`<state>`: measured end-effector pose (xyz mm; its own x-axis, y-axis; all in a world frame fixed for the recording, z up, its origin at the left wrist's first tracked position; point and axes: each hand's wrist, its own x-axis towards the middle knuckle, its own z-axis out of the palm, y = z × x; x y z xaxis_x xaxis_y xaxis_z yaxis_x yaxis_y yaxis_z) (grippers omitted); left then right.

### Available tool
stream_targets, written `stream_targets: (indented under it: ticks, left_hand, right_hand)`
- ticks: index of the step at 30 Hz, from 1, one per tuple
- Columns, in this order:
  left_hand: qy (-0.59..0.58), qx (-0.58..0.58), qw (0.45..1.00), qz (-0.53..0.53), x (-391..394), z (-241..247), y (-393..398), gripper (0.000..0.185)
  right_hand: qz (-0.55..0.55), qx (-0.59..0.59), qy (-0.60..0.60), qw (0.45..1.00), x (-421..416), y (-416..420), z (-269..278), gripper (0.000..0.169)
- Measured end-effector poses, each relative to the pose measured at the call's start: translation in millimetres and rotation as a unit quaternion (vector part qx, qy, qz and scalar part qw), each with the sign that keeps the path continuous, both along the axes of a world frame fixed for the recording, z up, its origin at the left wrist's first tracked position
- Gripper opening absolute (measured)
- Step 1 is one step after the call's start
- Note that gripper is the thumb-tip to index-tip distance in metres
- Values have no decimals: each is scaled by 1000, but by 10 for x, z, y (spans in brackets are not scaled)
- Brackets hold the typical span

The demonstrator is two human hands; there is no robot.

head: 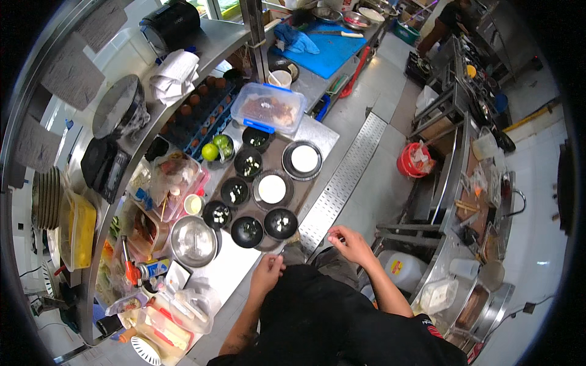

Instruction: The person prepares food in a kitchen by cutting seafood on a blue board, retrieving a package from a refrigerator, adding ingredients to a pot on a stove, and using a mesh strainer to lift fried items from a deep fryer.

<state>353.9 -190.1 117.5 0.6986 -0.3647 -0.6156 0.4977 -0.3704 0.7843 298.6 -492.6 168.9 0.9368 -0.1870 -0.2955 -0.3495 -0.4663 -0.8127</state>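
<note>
My left hand (268,273) hovers by the counter's near edge, fingers curled; whether anything small is between them is hidden. Off to the right, my right hand (351,244) hangs above the floor with bent fingers apart and nothing visible in it. Before me is a brown tray (295,194) with several black bowls, each holding chopped greens, some with white cubes. Closest to my left hand are one black bowl (247,232) and another black bowl (280,223). Two dark round containers on the tray each show a white disc (272,189) in the middle.
A steel bowl (193,241), a blow torch (132,270) and a blue-clipped plastic box (269,108) share the counter. Limes (217,149) sit near egg trays (206,114). A knife (336,33) lies on a blue cutting board (320,50). A red bucket (415,160) stands across the aisle; another person (451,20) is far off.
</note>
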Motion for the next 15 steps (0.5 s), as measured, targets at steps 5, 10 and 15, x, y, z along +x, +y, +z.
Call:
stream_targets:
  ticks: [5,10,15]
  left_hand:
    - [136,-39,962,233,139,-162,-490,39]
    - [91,-72,924,365,165,-462,-976,32]
    - [36,-27,834,550,188,-317,-1288,26]
  right_hand:
    - [-126,-50,-83,987,1343,-867,-595,29]
    - [46,-122,-84,988,2497,-1223,-842,34]
    - [100,-105,-134,980,2798,-1347,-1291,34]
